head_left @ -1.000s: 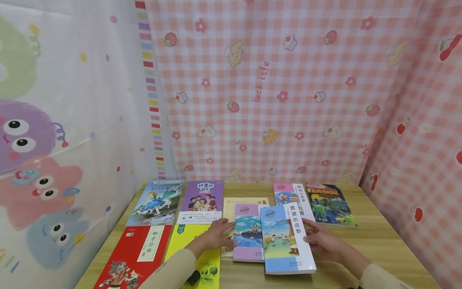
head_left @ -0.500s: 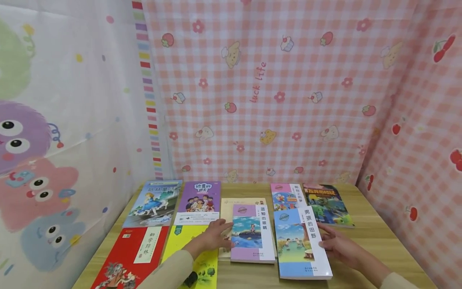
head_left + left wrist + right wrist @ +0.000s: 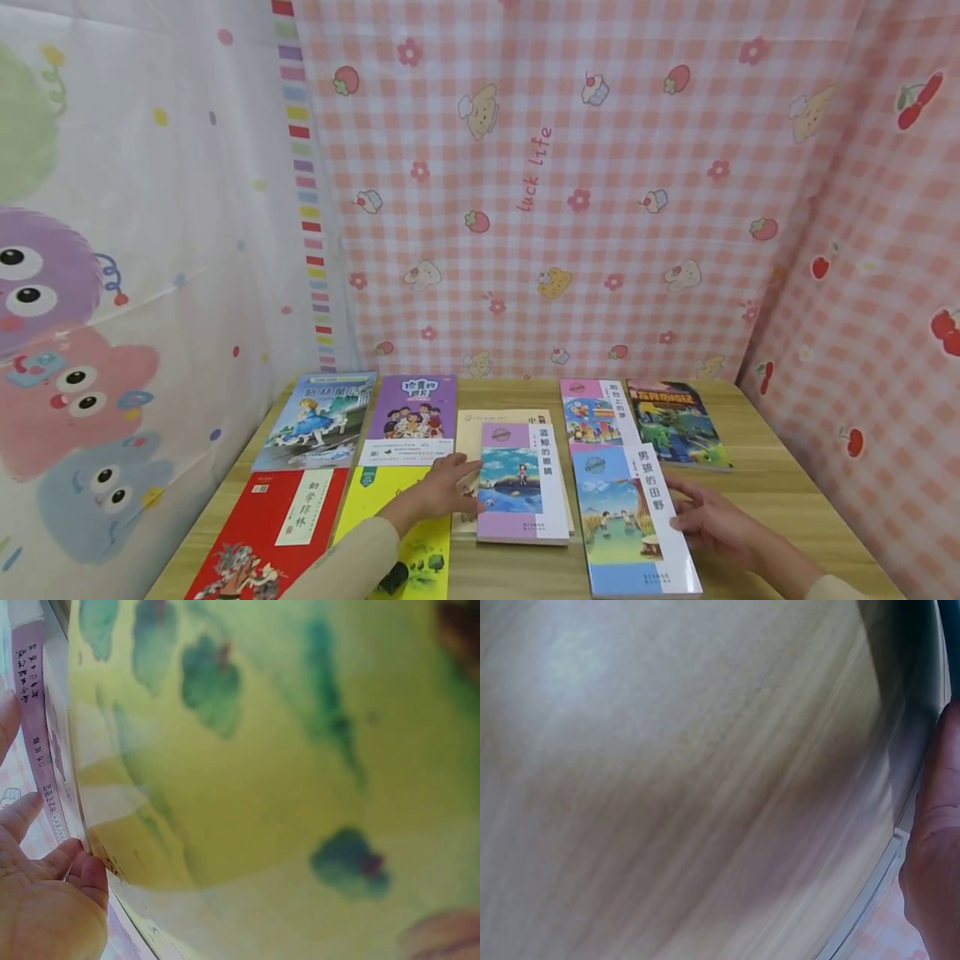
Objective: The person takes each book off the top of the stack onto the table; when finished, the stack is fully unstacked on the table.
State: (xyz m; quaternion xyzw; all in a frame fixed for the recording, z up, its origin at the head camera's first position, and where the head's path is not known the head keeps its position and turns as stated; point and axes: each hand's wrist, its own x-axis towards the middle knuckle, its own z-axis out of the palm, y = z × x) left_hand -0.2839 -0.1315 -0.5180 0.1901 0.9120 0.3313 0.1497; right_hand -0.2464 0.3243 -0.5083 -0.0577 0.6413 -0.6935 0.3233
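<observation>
In the head view my left hand (image 3: 446, 490) rests at the left edge of a pink-and-white paperback book (image 3: 517, 483) with a sea picture, its fingertips right at the spine. The left wrist view shows fingers (image 3: 21, 817) along that lilac spine (image 3: 37, 742). Beneath this paperback lies a cream book (image 3: 468, 425), mostly covered. My right hand (image 3: 712, 525) pinches the right edge of a blue-and-white paperback (image 3: 618, 525), thumb over the edge. The top of this book meets the lower end of another pink-and-white paperback (image 3: 592, 412) behind it.
On the left lie a blue book (image 3: 315, 421), a purple book (image 3: 416, 417), a red book (image 3: 273, 533) and a yellow book (image 3: 423, 542) partly under my left sleeve. A dark green book (image 3: 678, 425) lies at back right. Fabric curtains (image 3: 570, 242) enclose the wooden table (image 3: 780, 483).
My right hand has moved the blue-and-white paperback right and toward me, off the pink-and-white one, which now shows fully. My left hand has stayed at its spine.
</observation>
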